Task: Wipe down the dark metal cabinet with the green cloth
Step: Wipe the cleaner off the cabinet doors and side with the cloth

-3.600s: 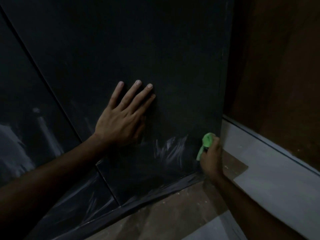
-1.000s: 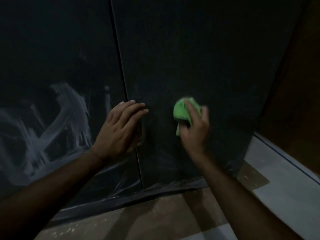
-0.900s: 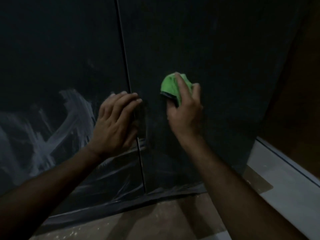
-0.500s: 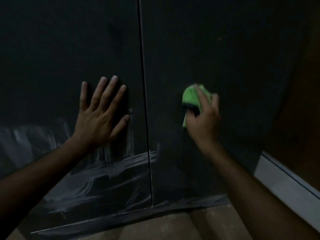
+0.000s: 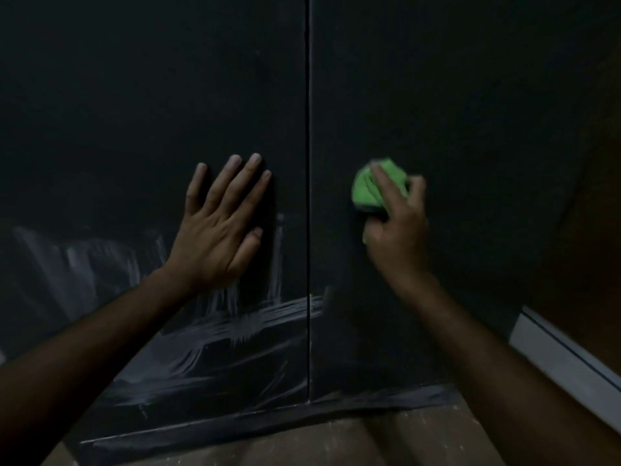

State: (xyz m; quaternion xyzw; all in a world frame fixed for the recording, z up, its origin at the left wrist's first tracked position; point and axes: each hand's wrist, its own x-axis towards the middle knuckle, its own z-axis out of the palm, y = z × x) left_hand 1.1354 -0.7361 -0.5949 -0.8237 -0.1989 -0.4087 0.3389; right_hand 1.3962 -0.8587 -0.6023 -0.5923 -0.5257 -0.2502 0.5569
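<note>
Both forearms are stretched up from the lower corners. The left hand point(image 5: 220, 230) is pressed flat, fingers spread, left of centre; the right hand point(image 5: 396, 230) is closed around the bunched green cloth point(image 5: 368, 186), held against the dark metal cabinet point(image 5: 470, 112) just right of the vertical door seam point(image 5: 307, 163), with bare door above.

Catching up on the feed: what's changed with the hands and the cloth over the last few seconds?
The right hand carried the green cloth from the cabinet's lower right corner up to mid-height on the right door, near the seam. The left hand crossed from the right door to the left door and lies flat with its fingers spread. Unchanged: the cloth stays bunched in the right hand, and the white smears remain low down.
</note>
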